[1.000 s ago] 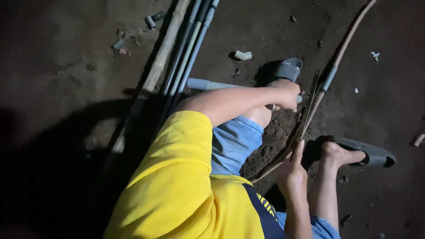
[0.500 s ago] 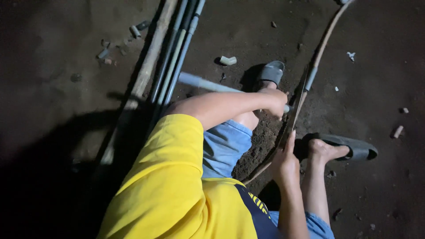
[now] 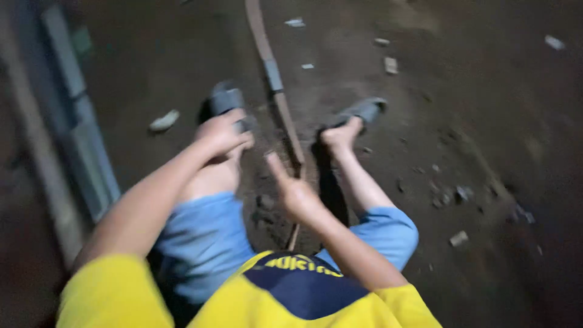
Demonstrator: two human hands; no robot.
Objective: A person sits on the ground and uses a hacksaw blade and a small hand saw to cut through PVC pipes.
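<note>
Slip risk, I judge: right hand (image 3: 296, 193) grasping thin pipe (image 3: 280, 100) loosely; left hand (image 3: 223, 132) clenched by sandal (image 3: 227, 99); frame blurred.

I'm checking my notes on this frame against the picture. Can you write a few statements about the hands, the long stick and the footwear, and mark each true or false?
1. The right hand is at a long thin brown stick that runs away between the feet. True, though blur hides the grip.
2. The person sits on a tiled floor. False: the ground is dark dirt strewn with small bits of rubble.
3. The left hand is near the left foot's grey sandal. True.
4. The person is barefoot. False: a second grey sandal is on the right foot.
5. Long pale pipes lie at the left edge. True.
</note>
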